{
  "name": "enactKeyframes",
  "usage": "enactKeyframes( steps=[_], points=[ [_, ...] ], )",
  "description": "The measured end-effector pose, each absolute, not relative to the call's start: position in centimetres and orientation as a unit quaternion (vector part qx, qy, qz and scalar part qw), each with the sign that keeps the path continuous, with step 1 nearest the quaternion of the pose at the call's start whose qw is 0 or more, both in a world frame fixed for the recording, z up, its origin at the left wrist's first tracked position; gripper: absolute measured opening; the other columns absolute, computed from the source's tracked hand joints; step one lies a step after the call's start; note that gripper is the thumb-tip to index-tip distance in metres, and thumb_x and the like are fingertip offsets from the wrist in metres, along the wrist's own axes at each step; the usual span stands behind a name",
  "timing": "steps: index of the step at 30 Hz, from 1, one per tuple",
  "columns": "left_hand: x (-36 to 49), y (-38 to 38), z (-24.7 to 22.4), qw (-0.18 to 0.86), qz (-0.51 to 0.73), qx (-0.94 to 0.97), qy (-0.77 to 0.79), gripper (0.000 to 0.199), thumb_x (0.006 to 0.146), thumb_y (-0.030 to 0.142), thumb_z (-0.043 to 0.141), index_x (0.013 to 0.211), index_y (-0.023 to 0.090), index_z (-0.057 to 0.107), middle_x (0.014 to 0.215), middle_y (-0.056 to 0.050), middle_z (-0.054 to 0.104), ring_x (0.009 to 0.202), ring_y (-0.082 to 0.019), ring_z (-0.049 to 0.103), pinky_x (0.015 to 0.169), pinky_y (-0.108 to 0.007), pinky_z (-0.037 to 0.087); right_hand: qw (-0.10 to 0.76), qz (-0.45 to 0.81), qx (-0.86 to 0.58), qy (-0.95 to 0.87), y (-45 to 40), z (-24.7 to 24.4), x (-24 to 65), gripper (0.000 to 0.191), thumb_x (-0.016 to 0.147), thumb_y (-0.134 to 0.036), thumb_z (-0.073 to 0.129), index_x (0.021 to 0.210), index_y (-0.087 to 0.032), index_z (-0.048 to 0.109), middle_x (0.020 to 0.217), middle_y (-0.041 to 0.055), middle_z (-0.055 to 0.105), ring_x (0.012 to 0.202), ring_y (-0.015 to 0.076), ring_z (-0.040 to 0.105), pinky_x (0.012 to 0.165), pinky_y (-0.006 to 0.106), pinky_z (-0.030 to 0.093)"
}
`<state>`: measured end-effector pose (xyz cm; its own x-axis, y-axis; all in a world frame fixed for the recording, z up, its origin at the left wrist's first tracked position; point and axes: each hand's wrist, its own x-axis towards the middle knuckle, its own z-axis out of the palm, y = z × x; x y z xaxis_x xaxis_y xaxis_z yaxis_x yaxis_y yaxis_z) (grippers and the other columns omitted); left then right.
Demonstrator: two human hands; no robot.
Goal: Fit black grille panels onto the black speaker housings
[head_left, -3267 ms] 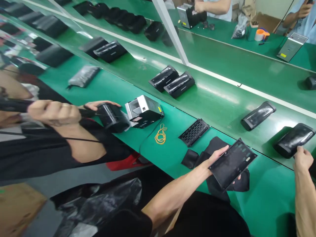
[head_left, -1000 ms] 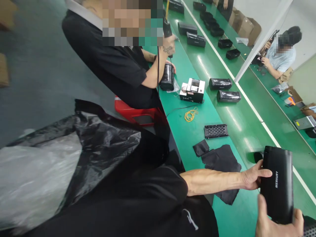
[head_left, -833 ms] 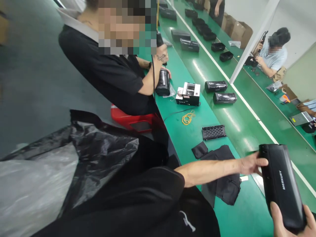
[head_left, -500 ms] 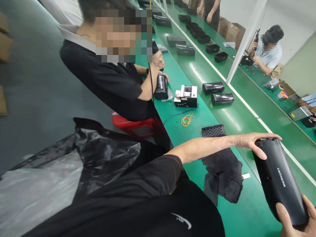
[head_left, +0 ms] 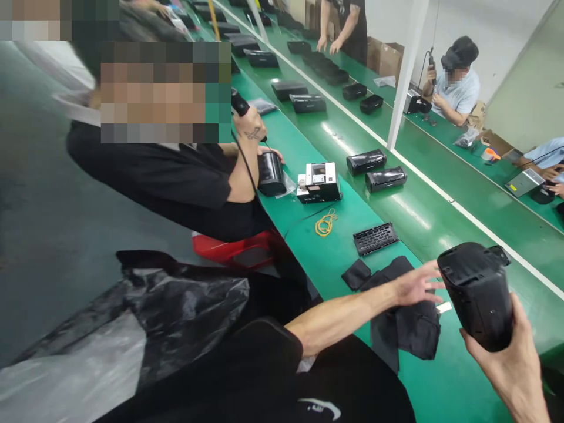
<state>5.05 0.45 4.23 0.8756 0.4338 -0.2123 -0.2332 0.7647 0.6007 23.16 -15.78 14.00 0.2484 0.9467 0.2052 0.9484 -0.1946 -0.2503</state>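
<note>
Right hand: wrapped round the lower part of the black housing [head_left: 478,294], thumb on the left side; the hand [head_left: 515,358] has a firm-looking grip.
Left hand: fingers spread, palm loose, hand [head_left: 416,286] just left of the housing's upper end; cannot tell if fingertips touch it.
Housing: held up at near right, over the green bench [head_left: 476,382], tilted, upper end leaning left. Small black part [head_left: 500,255] shows behind its right edge; cannot tell if attached.
Cloth: black pieces [head_left: 416,323] lie on bench under and around left hand; smaller black piece [head_left: 356,275] just left.
Tag: white slip [head_left: 445,307] at cloth's right edge.
Grille: perforated black panel [head_left: 376,238] flat on bench, beyond cloth.
Cord: yellow loop [head_left: 326,223] left of grille.
Machine: white-and-black box [head_left: 319,185] beyond cord.
Belt: two glossy black housings [head_left: 386,179] side by side, right of machine.
Co-worker: at left, a hand [head_left: 250,124] gripping a black driver [head_left: 240,101] above another housing [head_left: 271,173].
</note>
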Motion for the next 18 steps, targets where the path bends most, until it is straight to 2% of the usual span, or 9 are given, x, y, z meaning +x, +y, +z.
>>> enactKeyframes(
  steps=[2,3,5,7,9,13,16,18],
  points=[
    [2.7,3.3,5.6,0.886,0.233,0.368,0.159,0.116,0.062,0.073,0.088,0.161,0.036,0.042,0.173,-0.012,0.035,0.149,-0.039,0.045,0.110,-0.053,0.047,0.135,-0.009,-0.773,-0.619,-15.6,13.3,23.9,0.101,0.084,-0.062,0.071,0.168,-0.020,0.033,0.133,0.0192,0.067,0.111,0.0419,0.068,0.075,0.051,0.059],
    [1.7,4.4,6.3,0.857,0.231,0.435,0.148,0.121,0.058,0.068,0.094,0.162,0.036,0.042,0.173,-0.011,0.034,0.152,-0.039,0.042,0.116,-0.053,0.043,0.107,0.001,-0.762,-0.639,-15.4,12.9,24.3,0.096,0.084,-0.058,0.068,0.167,-0.024,0.034,0.132,0.0168,0.067,0.108,0.0415,0.069,0.075,0.051,0.058],
    [0.6,5.4,7.4,0.787,0.201,0.567,0.137,0.120,0.053,0.055,0.101,0.159,0.032,0.049,0.168,-0.011,0.042,0.153,-0.039,0.041,0.124,-0.051,0.036,0.053,0.029,-0.734,-0.677,-15.1,11.9,24.6,0.086,0.083,-0.052,0.065,0.162,-0.029,0.039,0.129,0.0136,0.069,0.103,0.0396,0.069,0.073,0.050,0.055],
    [0.1,5.3,8.1,0.731,0.180,0.640,0.151,0.111,0.056,0.051,0.100,0.155,0.027,0.056,0.160,-0.011,0.050,0.150,-0.039,0.045,0.127,-0.049,0.032,0.037,0.047,-0.722,-0.689,-14.9,11.1,24.1,0.082,0.083,-0.049,0.063,0.159,-0.030,0.040,0.126,0.0129,0.069,0.100,0.0385,0.069,0.074,0.049,0.053],
    [-0.2,4.6,8.2,0.706,0.183,0.664,0.165,0.109,0.060,0.054,0.097,0.156,0.026,0.054,0.160,-0.012,0.050,0.150,-0.038,0.045,0.128,-0.048,0.032,0.054,0.058,-0.728,-0.681,-14.8,10.7,23.1,0.082,0.083,-0.048,0.060,0.160,-0.029,0.038,0.126,0.0125,0.069,0.102,0.0380,0.068,0.077,0.050,0.052],
    [-0.9,3.6,8.1,0.675,0.203,0.691,0.163,0.110,0.058,0.055,0.098,0.155,0.026,0.053,0.159,-0.013,0.049,0.147,-0.038,0.046,0.127,-0.049,0.033,0.096,0.099,-0.747,-0.650,-15.4,10.7,21.6,0.083,0.085,-0.052,0.058,0.163,-0.032,0.037,0.128,0.0107,0.068,0.108,0.0375,0.066,0.079,0.050,0.053],
    [-1.4,3.5,7.9,0.681,0.213,0.677,0.181,0.101,0.060,0.058,0.096,0.148,0.025,0.058,0.149,-0.013,0.054,0.136,-0.037,0.053,0.120,-0.047,0.041,0.171,0.134,-0.756,-0.618,-16.9,10.6,21.8,0.086,0.086,-0.061,0.063,0.162,-0.029,0.040,0.142,0.0141,0.062,0.126,0.0407,0.060,0.095,0.055,0.051],
    [-1.6,3.5,7.7,0.706,0.203,0.650,0.194,0.100,0.062,0.057,0.094,0.148,0.025,0.056,0.143,-0.012,0.057,0.127,-0.034,0.057,0.112,-0.044,0.047,0.253,0.171,-0.782,-0.543,-18.3,10.4,21.9,0.100,0.083,-0.070,0.069,0.165,-0.025,0.035,0.157,0.0182,0.050,0.141,0.0440,0.049,0.108,0.058,0.045]
  ],
)
